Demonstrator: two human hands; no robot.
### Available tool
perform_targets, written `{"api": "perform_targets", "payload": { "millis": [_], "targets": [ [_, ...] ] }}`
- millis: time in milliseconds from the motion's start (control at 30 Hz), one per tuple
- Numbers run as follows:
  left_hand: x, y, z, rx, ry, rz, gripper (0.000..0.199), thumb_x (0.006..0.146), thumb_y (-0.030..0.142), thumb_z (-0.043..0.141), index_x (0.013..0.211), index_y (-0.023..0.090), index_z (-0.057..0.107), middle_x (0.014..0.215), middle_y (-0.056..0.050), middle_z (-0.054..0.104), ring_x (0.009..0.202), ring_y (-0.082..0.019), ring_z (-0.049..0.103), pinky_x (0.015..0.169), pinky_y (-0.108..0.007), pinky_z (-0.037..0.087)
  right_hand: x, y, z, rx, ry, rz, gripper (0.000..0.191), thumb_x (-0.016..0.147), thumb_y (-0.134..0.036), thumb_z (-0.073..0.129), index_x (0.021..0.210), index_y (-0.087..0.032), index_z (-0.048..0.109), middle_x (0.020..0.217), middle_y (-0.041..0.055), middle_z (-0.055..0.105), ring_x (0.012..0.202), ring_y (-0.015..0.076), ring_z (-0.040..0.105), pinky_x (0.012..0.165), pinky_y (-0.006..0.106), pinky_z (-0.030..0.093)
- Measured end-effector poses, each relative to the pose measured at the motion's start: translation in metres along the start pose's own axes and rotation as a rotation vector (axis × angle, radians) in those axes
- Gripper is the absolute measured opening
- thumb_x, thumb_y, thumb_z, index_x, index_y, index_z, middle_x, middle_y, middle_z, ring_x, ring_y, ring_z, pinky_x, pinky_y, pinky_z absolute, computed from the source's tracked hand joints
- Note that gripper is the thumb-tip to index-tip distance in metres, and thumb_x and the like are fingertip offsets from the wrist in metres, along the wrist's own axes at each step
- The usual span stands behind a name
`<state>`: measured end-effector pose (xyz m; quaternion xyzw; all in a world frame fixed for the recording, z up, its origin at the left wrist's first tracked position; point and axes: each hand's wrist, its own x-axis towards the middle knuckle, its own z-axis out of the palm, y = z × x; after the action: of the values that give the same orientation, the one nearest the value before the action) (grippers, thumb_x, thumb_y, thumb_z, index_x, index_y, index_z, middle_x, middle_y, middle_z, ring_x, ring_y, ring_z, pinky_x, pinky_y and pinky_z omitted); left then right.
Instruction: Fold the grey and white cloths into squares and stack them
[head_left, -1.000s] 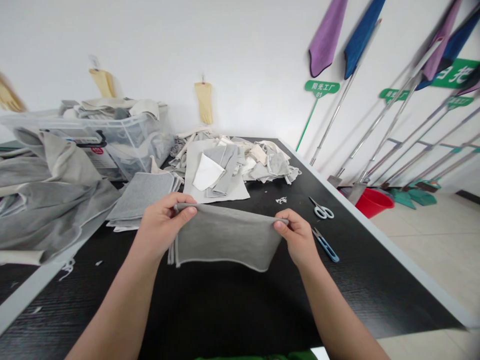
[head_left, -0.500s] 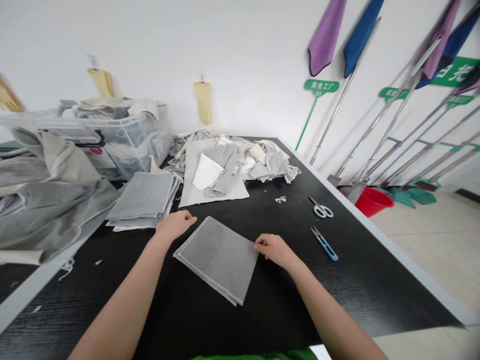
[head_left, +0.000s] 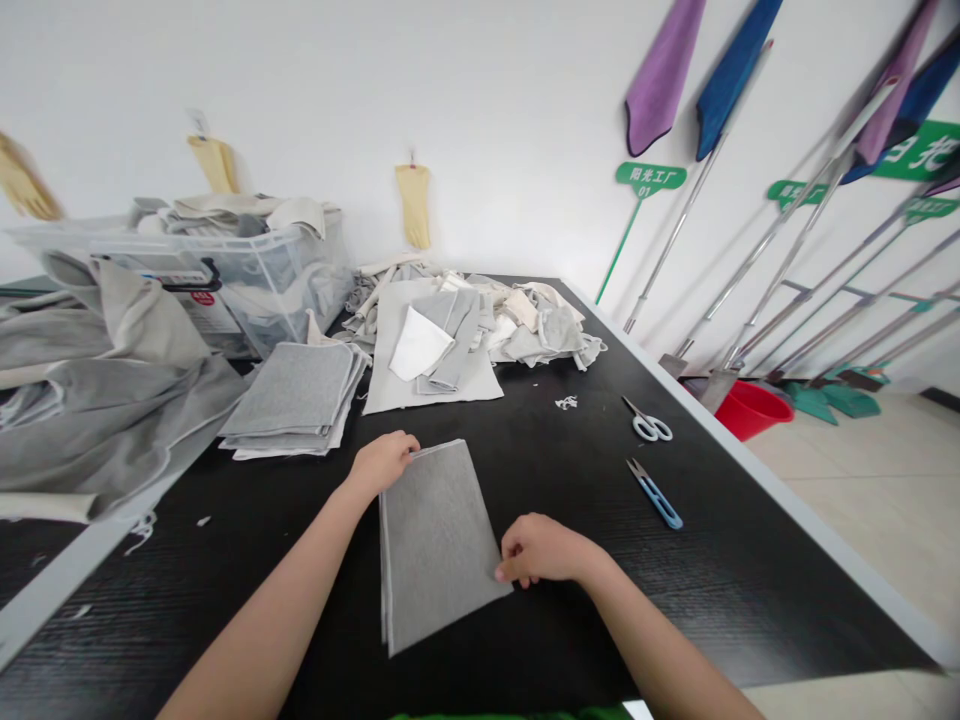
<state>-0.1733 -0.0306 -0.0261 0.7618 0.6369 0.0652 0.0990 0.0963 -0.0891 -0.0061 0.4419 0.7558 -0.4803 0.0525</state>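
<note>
A folded grey cloth [head_left: 439, 540] lies flat on the black table [head_left: 570, 620] in front of me. My left hand [head_left: 384, 462] pinches its far left corner. My right hand [head_left: 540, 550] pinches the right edge near its near corner. Both hands rest low on the table surface. To the left, just beyond my left hand, sits a stack of folded grey cloths [head_left: 296, 398].
A heap of grey and cream fabric scraps [head_left: 465, 325] lies at the back, a clear plastic bin [head_left: 225, 280] of cloth at back left, loose grey fabric [head_left: 90, 410] at left. Scissors [head_left: 646, 424] and a blue thread snipper [head_left: 655, 494] lie to the right. Mops lean on the wall.
The cloth was held up stretched between both hands, then laid flat on the table. It has since been turned so its long side runs toward me, hands still on its edges.
</note>
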Motion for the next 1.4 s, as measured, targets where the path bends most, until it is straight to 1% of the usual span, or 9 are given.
{"api": "perform_targets", "payload": {
  "millis": [233,467,633,767,867,1033,1100,1200,1400],
  "targets": [
    [-0.006,-0.004,0.009,0.042,0.137,-0.077,0.023,0.073,0.032,0.044,0.091,0.023,0.054,0.092,-0.003,0.049,0.089,-0.015,0.044,0.073,-0.026,0.035,0.015,0.009,0.004,0.203,0.151,0.068,0.032,0.072,-0.043,0.044,0.067,-0.014,0.056,0.050,-0.0005,0.052,0.038,0.0064,0.047,0.034,0.015,0.035],
    [-0.009,0.004,0.008,0.024,0.083,-0.081,0.019,0.074,0.028,0.042,0.088,0.023,0.055,0.093,-0.002,0.049,0.088,-0.015,0.044,0.072,-0.025,0.035,0.029,0.006,0.011,0.357,0.284,-0.017,0.027,0.073,-0.036,0.045,0.087,-0.016,0.053,0.065,-0.0006,0.049,0.044,0.0051,0.046,0.037,0.016,0.040],
    [-0.009,0.017,0.008,-0.006,0.077,-0.031,0.016,0.075,0.021,0.039,0.080,0.021,0.055,0.090,-0.002,0.050,0.084,-0.013,0.045,0.071,-0.025,0.035,0.038,-0.002,0.012,0.469,0.360,-0.060,0.043,0.072,-0.030,0.046,0.113,-0.025,0.036,0.086,0.0012,0.045,0.049,0.0043,0.047,0.041,0.019,0.043],
    [-0.012,0.026,0.007,-0.050,0.045,-0.001,0.015,0.073,0.021,0.044,0.083,0.023,0.054,0.092,0.000,0.051,0.087,-0.013,0.044,0.074,-0.025,0.035,0.037,-0.011,0.010,0.215,0.525,-0.028,0.053,0.070,-0.025,0.047,0.119,-0.030,0.028,0.107,0.0066,0.039,0.059,0.0076,0.051,0.052,0.026,0.046],
    [-0.018,0.030,0.005,-0.047,0.116,-0.071,0.020,0.071,0.025,0.046,0.089,0.025,0.053,0.100,0.000,0.048,0.091,-0.015,0.043,0.073,-0.026,0.036,0.026,-0.020,0.012,-0.211,0.632,-0.185,0.051,0.068,-0.027,0.051,0.116,-0.032,0.036,0.123,0.0067,0.030,0.090,0.0183,0.047,0.073,0.034,0.039],
    [-0.026,0.022,-0.008,-0.188,0.307,-0.209,0.018,0.073,0.027,0.040,0.082,0.023,0.054,0.095,0.000,0.051,0.087,-0.014,0.046,0.073,-0.025,0.038,0.000,-0.033,0.022,-0.568,0.158,-0.580,0.065,0.054,-0.053,0.057,0.114,-0.034,0.039,0.121,0.0022,0.039,0.103,0.0233,0.038,0.085,0.037,0.027],
    [-0.027,0.014,-0.015,-0.264,0.374,-0.230,0.018,0.073,0.028,0.039,0.079,0.022,0.055,0.091,0.000,0.053,0.083,-0.013,0.048,0.072,-0.024,0.039,-0.007,-0.034,0.028,-0.615,0.104,-0.644,0.073,0.051,-0.054,0.059,0.117,-0.033,0.035,0.126,0.0032,0.033,0.108,0.0247,0.033,0.088,0.039,0.021],
    [-0.030,0.009,-0.025,-0.382,0.422,-0.200,0.019,0.072,0.028,0.038,0.078,0.020,0.054,0.086,0.000,0.054,0.075,-0.011,0.051,0.068,-0.023,0.040,-0.009,-0.031,0.038,-0.642,0.161,-0.570,0.059,0.061,-0.047,0.055,0.115,-0.031,0.038,0.123,0.0043,0.038,0.105,0.0227,0.037,0.085,0.038,0.025],
    [-0.060,0.042,-0.037,-0.386,0.062,0.166,0.025,0.072,0.034,0.041,0.090,0.023,0.054,0.090,0.001,0.057,0.078,-0.012,0.052,0.068,-0.023,0.039,0.010,-0.026,0.049,-0.549,0.455,-0.315,0.016,0.075,-0.023,0.042,0.080,-0.018,0.056,0.080,0.0042,0.058,0.077,0.0160,0.049,0.063,0.025,0.036]
  ]
}}
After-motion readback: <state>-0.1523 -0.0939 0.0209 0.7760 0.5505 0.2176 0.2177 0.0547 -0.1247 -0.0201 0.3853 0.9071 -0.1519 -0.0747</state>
